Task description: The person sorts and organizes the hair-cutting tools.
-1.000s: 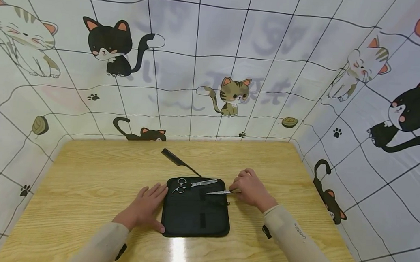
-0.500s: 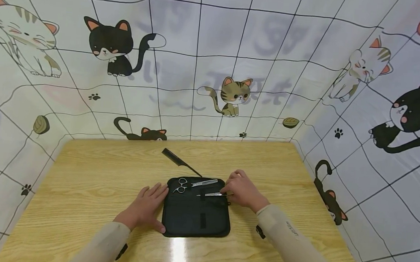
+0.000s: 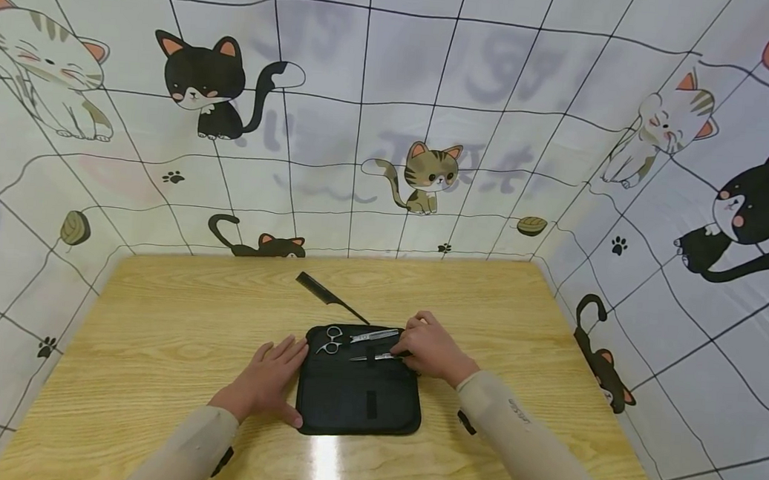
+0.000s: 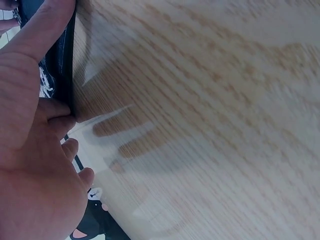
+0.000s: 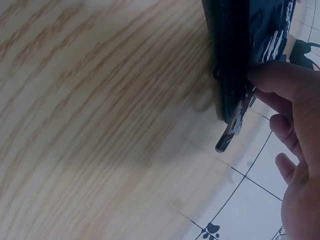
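A black zip case (image 3: 347,393) lies open and flat on the table. My left hand (image 3: 266,380) rests with straight fingers along its left edge, the thumb at its lower left corner. My right hand (image 3: 430,347) pinches the handle end of silver scissors (image 3: 384,357) at the case's right side. Their pointed blade faces left and lies under a small black strap (image 3: 371,354). Their rings are not plainly visible. In the right wrist view the thumb (image 5: 272,77) covers part of the scissors, whose end (image 5: 227,137) sticks out past the case edge. Thinning shears (image 3: 374,335) lie above, rings leftward.
Behind the case lies a black tail comb (image 3: 319,289), its thin tail reaching the case's top edge. A second strap (image 3: 371,404) is lower in the case. White curtains (image 3: 325,132) with printed cats stand behind and beside the wooden table (image 3: 185,315).
My right hand has moved left with the scissors, sliding their blade farther into the case and through the strap. The left hand, case, shears and comb stay put.
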Demonstrator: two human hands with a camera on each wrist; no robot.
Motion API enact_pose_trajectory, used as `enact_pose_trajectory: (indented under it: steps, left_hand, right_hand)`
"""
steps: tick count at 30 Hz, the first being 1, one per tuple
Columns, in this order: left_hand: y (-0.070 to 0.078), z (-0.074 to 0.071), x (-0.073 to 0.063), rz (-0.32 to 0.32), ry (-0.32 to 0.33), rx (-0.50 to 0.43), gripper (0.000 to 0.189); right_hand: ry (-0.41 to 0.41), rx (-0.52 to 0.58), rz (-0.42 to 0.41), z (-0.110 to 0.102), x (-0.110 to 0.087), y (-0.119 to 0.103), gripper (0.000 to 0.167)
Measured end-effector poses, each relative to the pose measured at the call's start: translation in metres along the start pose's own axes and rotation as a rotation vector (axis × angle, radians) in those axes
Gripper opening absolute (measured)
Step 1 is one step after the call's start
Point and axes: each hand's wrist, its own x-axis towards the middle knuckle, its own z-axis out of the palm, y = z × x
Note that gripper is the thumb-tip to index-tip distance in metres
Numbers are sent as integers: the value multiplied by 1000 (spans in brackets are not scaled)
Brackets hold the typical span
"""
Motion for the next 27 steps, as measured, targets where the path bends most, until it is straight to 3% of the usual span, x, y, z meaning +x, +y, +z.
enact_pose_trajectory:
  steps: [13, 20, 27]
  left_hand:
    - [0, -1, -1, 0, 1, -8, 125]
    - [0, -1, -1, 2, 6, -10, 125]
    - [-1, 0, -1, 3, 6, -10, 125]
  right_hand:
    - [20, 4, -8, 11, 11, -12, 24]
    - [52, 166, 68, 8, -3, 4, 31]
    - [13, 185, 149, 4, -19, 21, 45]
